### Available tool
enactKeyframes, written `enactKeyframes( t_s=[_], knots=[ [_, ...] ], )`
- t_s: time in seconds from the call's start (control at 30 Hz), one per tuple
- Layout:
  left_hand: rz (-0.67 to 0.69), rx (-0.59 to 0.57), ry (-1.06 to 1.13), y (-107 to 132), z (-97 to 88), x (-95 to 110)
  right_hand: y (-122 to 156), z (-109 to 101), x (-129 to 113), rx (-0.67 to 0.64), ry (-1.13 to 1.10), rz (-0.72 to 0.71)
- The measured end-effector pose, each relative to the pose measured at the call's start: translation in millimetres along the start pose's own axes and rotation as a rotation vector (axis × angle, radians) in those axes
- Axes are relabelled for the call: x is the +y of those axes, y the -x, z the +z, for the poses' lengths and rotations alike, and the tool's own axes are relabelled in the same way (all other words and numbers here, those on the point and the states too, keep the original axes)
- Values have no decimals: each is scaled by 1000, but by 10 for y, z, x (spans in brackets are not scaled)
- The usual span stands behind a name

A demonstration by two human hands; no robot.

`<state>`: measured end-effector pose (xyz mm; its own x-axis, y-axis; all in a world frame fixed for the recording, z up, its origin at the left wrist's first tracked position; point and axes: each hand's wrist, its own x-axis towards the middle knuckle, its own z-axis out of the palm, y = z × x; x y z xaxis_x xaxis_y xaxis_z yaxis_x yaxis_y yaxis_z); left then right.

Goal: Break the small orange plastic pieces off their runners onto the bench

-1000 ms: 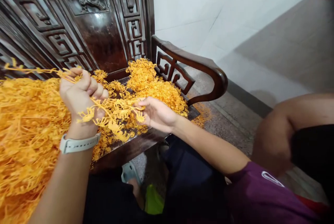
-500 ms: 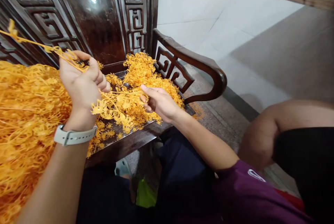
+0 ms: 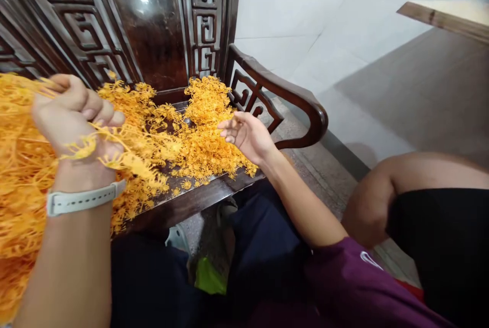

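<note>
My left hand (image 3: pixel 72 114), with a white watch (image 3: pixel 80 198) on the wrist, is closed in a fist round an orange plastic branched strip (image 3: pixel 126 157) that trails to the right over the seat. My right hand (image 3: pixel 248 137) hovers open, fingers spread and holding nothing, just above a pile of small loose orange pieces (image 3: pixel 206 139) on the dark wooden bench seat (image 3: pixel 191 200). A big tangled heap of orange strips (image 3: pixel 19 175) fills the left side behind my left hand.
The bench has a carved dark backrest (image 3: pixel 153 27) and a curved armrest (image 3: pixel 290 96) right of the pile. A bare knee in black shorts (image 3: pixel 382 200) is at the right. Something green (image 3: pixel 208 277) lies on the floor below. A wooden edge (image 3: pixel 439 17) shows at top right.
My right hand let go of the strip's end and opened, lifting a little to the right. My left hand pulled the strip to the left, toward the heap.
</note>
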<state>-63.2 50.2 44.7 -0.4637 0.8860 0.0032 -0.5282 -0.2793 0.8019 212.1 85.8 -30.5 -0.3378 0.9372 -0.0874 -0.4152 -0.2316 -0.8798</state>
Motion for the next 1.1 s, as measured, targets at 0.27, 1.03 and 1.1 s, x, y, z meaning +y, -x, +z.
enactKeyframes(
  t_s=[0.27,1.03,1.1],
  knots=[
    [-48,-123,192,300,303,-177,170,388,207,-284,97,131],
    [205,-399,-816,164,14,-671,95,217,45,-142,-143,138],
    [156,-394,-800,187,27,-656,94,211,30,-115,-134,117]
  ],
)
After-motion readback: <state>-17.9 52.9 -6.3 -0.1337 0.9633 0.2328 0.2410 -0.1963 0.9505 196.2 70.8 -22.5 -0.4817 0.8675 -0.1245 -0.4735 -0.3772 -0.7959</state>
